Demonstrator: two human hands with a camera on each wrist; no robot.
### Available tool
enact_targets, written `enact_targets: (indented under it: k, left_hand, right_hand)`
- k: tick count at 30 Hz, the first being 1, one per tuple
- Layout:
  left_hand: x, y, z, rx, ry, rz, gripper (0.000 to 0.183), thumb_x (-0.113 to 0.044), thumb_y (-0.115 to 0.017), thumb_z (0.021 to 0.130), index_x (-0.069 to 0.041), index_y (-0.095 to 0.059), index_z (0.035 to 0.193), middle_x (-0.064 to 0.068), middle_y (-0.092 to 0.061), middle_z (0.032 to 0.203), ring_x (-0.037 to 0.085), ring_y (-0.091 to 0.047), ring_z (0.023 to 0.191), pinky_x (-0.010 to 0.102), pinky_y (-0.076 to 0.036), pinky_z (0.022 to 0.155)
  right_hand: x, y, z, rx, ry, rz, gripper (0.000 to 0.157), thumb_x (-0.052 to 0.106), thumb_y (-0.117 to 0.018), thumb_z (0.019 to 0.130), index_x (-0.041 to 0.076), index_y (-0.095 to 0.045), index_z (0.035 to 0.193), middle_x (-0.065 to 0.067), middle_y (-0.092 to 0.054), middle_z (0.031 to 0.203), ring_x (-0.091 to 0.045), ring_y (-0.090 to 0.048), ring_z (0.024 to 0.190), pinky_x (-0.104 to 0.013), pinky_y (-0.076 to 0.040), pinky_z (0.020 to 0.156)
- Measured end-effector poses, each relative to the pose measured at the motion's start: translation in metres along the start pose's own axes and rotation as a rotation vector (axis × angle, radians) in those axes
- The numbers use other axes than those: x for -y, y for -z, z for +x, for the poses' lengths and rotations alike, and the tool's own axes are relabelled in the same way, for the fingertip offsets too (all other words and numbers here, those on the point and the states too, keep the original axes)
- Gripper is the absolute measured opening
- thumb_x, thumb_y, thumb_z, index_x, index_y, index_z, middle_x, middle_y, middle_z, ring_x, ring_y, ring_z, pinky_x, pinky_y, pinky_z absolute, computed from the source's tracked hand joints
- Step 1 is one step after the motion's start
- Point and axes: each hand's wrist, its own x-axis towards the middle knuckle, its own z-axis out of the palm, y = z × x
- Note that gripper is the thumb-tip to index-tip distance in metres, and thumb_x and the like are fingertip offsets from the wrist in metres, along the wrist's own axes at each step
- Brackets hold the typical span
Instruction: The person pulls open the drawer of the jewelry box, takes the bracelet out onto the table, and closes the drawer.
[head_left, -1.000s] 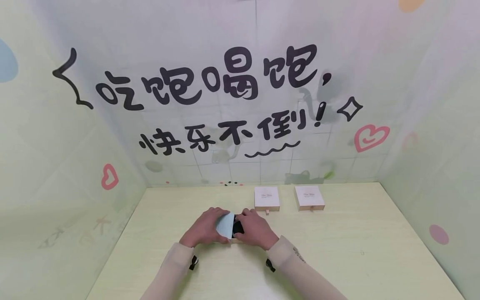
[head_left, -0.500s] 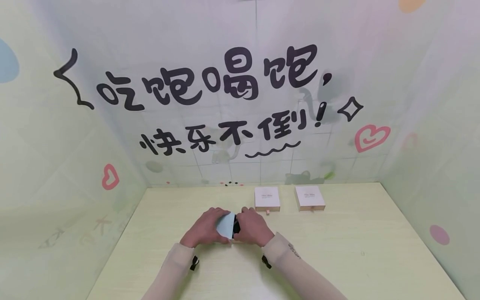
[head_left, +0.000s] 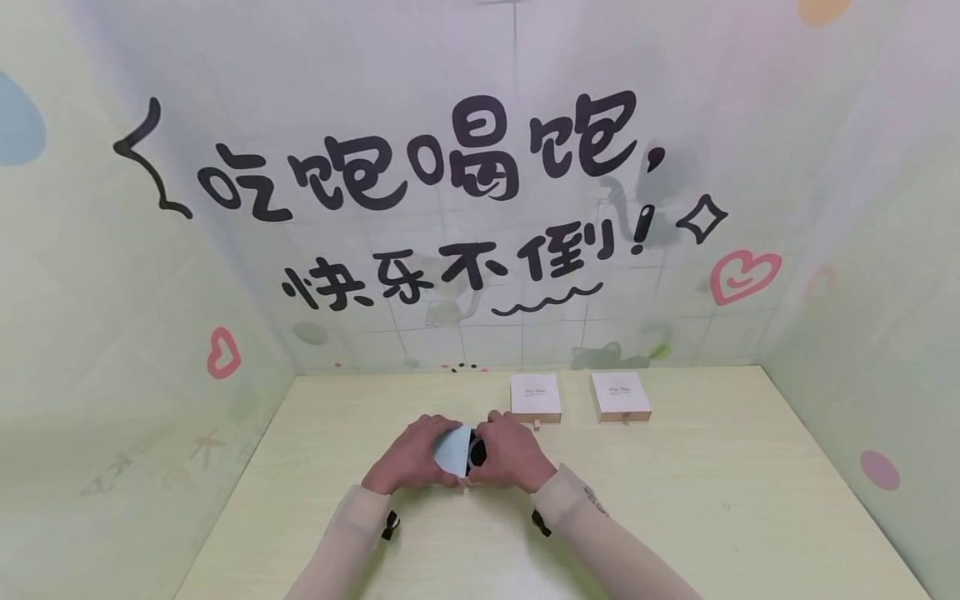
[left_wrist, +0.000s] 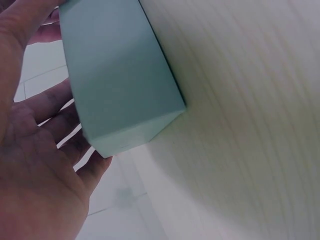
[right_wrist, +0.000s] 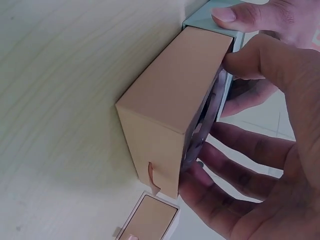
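In the head view my left hand (head_left: pixel 412 457) holds a pale blue box sleeve (left_wrist: pixel 122 70), thumb and fingers on opposite sides. From the sleeve's right end sticks out a peach drawer (right_wrist: pixel 175 77) with a ribbon loop (right_wrist: pixel 153 178) on its end face. A dark item with a curved, glossy grey rim (right_wrist: pixel 210 112) sits in the drawer's mouth; its kind is unclear. My right hand (head_left: pixel 512 452) bends over the opening. Its thumb touches the item beside the near edge, and its fingers curl along the far side, with the fingertips partly hidden.
Two pale pink lettered boxes with peach ends lie at the table's back, one box (head_left: pixel 536 398) just beyond my right hand, the other box (head_left: pixel 621 397) further right. Behind the pale wooden table (head_left: pixel 675 500) rises a printed wall (head_left: pixel 375 333), with side walls left and right.
My right hand shifts slightly left, then slightly back right, staying over the drawer. The item's grey curved rim now shows between that hand and the sleeve. My left hand stays nearly still.
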Motion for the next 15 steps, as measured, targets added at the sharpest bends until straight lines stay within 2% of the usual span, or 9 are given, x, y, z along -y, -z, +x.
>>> enact_targets:
  k: [9,15]
  left_hand:
    - [0.004,-0.001,0.0,0.003,-0.002,0.008,0.091,-0.04,-0.099,0.06,-0.013,-0.061,0.138,0.001,-0.065,0.129,0.021,-0.056,0.117,0.046,-0.05,0.099]
    - [0.005,-0.003,0.003,-0.001,-0.013,-0.013,0.091,-0.04,-0.099,0.06,-0.014,-0.061,0.139,0.002,-0.065,0.129,0.022,-0.056,0.118,0.047,-0.05,0.1]
  right_hand:
    - [0.0,0.003,-0.006,-0.054,0.044,-0.009,0.053,0.044,-0.083,0.071,0.009,-0.075,0.109,-0.003,-0.065,0.098,-0.016,-0.052,0.081,-0.023,-0.045,0.062]
    - [-0.003,0.009,-0.012,-0.067,0.019,0.07,0.055,0.042,-0.083,0.071,0.01,-0.075,0.115,-0.003,-0.065,0.101,-0.015,-0.053,0.083,-0.022,-0.044,0.063]
